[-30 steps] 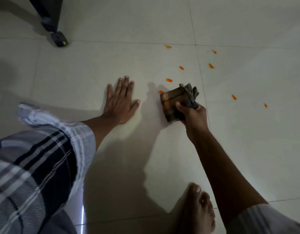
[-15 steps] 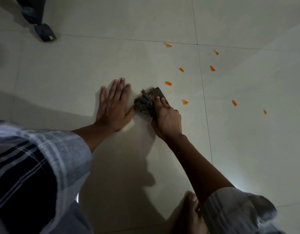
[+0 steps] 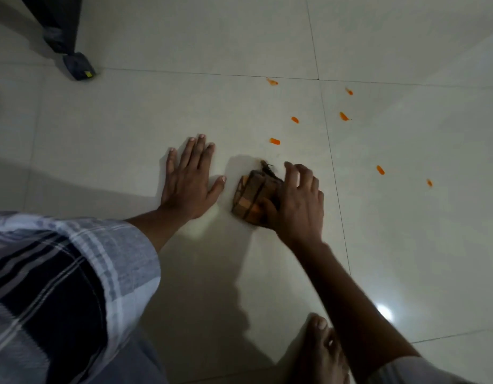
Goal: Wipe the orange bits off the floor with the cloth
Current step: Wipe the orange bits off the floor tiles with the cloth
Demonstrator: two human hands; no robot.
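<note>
A folded brown checked cloth (image 3: 252, 194) lies on the pale floor tiles, and my right hand (image 3: 298, 202) presses down on its right half, thumb hooked on its near edge. My left hand (image 3: 190, 180) rests flat on the floor just left of the cloth, fingers spread, holding nothing. Several orange bits lie beyond and to the right: the nearest orange bit (image 3: 274, 141) sits just past the cloth, another orange bit (image 3: 295, 120) farther back, and one orange bit (image 3: 380, 169) off to the right.
A dark furniture leg with a dark foot (image 3: 79, 67) stands at the far left. My bare foot (image 3: 321, 353) is planted at the near edge, under my right forearm. My checked sleeve (image 3: 59, 286) fills the lower left.
My right hand slid the cloth left to beside my left hand, then back right a little. The orange bit that lay just right of the cloth is gone from view.
</note>
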